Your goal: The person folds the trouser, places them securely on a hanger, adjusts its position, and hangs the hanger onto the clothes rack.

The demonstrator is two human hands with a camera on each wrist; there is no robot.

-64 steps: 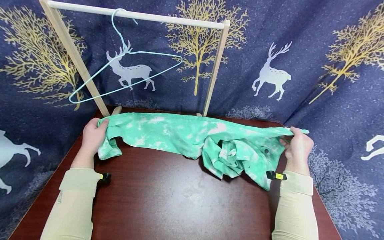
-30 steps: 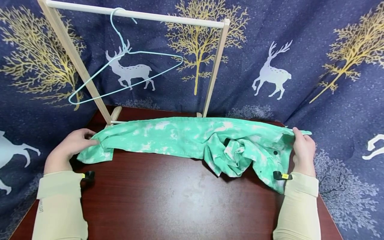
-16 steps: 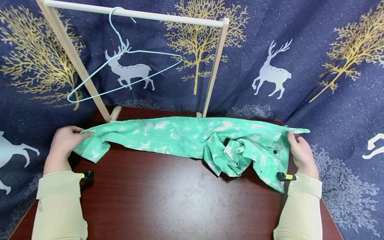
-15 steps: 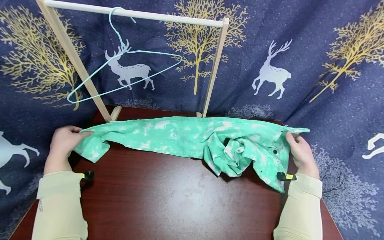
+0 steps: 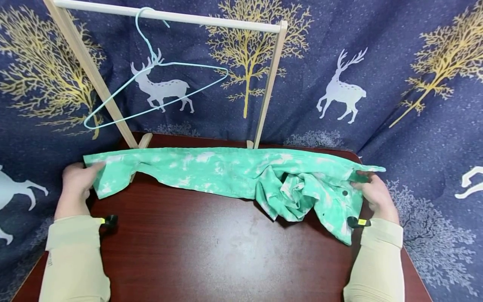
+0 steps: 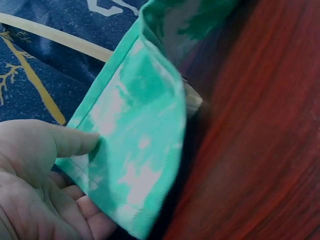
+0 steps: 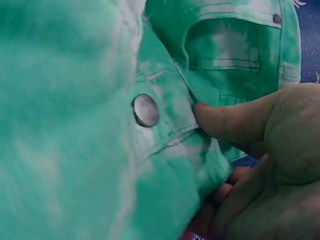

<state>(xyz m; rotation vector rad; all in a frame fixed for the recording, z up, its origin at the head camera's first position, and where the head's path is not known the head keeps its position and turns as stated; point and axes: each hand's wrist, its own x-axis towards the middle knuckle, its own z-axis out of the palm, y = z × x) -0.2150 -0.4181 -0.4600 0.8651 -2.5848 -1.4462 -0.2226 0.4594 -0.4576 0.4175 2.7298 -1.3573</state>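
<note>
Green-and-white tie-dye trousers (image 5: 211, 167) stretch across the back of the table, one leg laid long and the rest bunched toward the right. At the leg's hem end, my left hand (image 5: 79, 180) pinches the cloth between thumb and fingers; the left wrist view shows the thumb (image 6: 75, 142) on top and fingers beneath. At the waist end, my right hand (image 5: 377, 193) holds the waistband, thumb in front and fingers behind the cloth. A metal button (image 7: 146, 110) and a pocket (image 7: 225, 45) show up close beside the right thumb. Part of the right fingers is hidden.
A wooden rack (image 5: 273, 84) stands behind the trousers. From its bar hangs a light blue hanger (image 5: 181, 100). The table (image 5: 226, 251) is dark reddish wood. A dark blue curtain (image 5: 302, 105) with deer and trees hangs behind.
The hem end at my left hand has been spread flatter and straighter, reaching further left. My left hand moved outward from its earlier place. My right hand shifted its grip slightly at the waistband.
</note>
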